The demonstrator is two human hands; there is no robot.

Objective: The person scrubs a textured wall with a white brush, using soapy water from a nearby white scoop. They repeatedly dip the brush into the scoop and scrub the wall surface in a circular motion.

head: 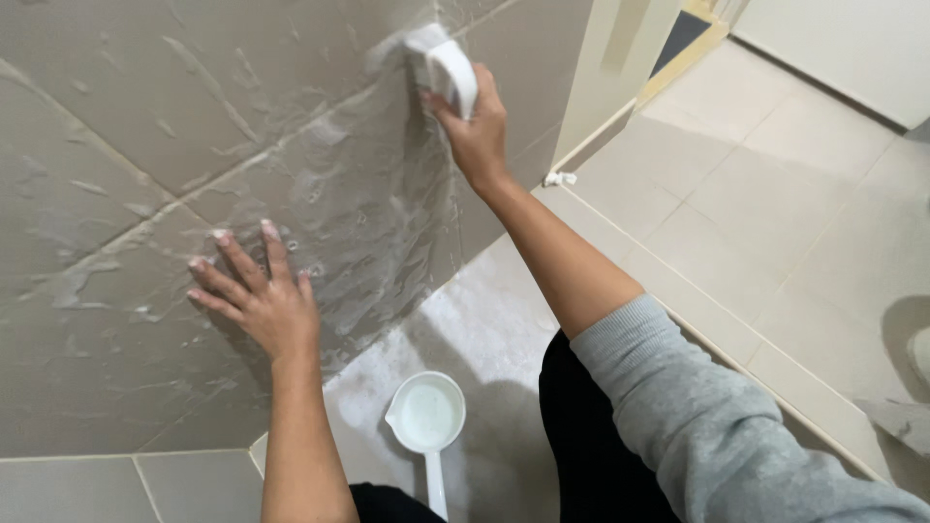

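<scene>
Scrubbing a soapy grey tiled wall (116, 116), I work with two bare hands. My right hand (477, 131), up at one o'clock, is wrapped around the handle of one white scrubbing brush (441, 63), pressing it against the wall at a grout line. My left hand (257, 291), at nine o'clock, holds nothing; its fingers (237, 261) are spread wide and flat on the wet tile, bracing me. Streaks of white foam (339, 194) cover the wall between the two hands.

Below, at six o'clock, one white long-handled ladle (426, 416) lies on the floor (775, 213), its bowl filled with pale liquid, just beside my dark-clothed knee. A grey sleeve (697, 407) is pushed up my right forearm.

Risks, as I judge them: the braced palm could slide on the slick foam and tip me forward; the brush could slip from a soapy grip; a shifted knee could knock the ladle and spill it; the foamy floor by the wall looks slippery.

Count: two hands, one brush, one ladle.
</scene>
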